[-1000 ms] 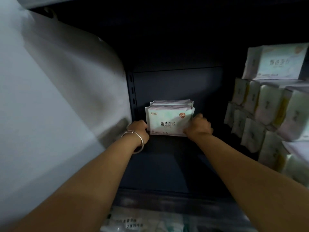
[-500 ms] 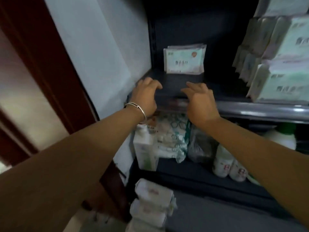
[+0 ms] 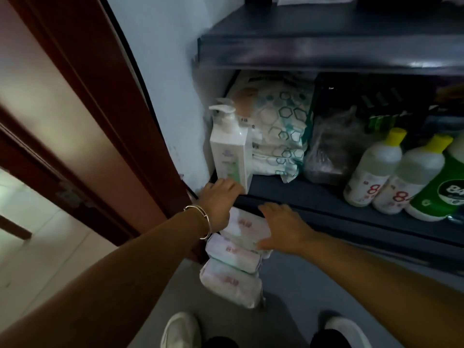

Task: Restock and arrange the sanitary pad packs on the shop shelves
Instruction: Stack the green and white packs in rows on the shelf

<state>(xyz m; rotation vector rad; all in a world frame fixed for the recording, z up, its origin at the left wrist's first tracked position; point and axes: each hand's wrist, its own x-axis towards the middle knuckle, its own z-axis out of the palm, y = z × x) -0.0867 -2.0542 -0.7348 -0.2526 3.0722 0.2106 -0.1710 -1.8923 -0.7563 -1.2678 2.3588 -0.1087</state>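
Observation:
Three white sanitary pad packs with pink print lie stacked on the floor at the foot of the dark shelf unit: a top pack (image 3: 243, 226), a middle pack (image 3: 233, 254) and a bottom pack (image 3: 229, 282). My left hand (image 3: 218, 204), with a bangle on the wrist, hovers over the left end of the top pack with its fingers loosely bent; they reach past the pack and hold nothing. My right hand (image 3: 283, 226) is spread with straight fingers over the right end of the top pack, and its thumb touches the pack's side.
The lower shelf (image 3: 351, 217) holds a white pump bottle (image 3: 229, 146), hexagon-print packs (image 3: 278, 126), a dark bag (image 3: 329, 149), yellow-capped bottles (image 3: 374, 169) and a green bottle (image 3: 442, 197). The upper shelf's edge (image 3: 326, 54) juts out above. A red-brown door frame (image 3: 113, 109) stands left. My shoes (image 3: 180, 330) are below.
Both hands let go of the pack standing on the upper shelf, drew back and dropped to the stack on the floor. The view tilted down from that shelf.

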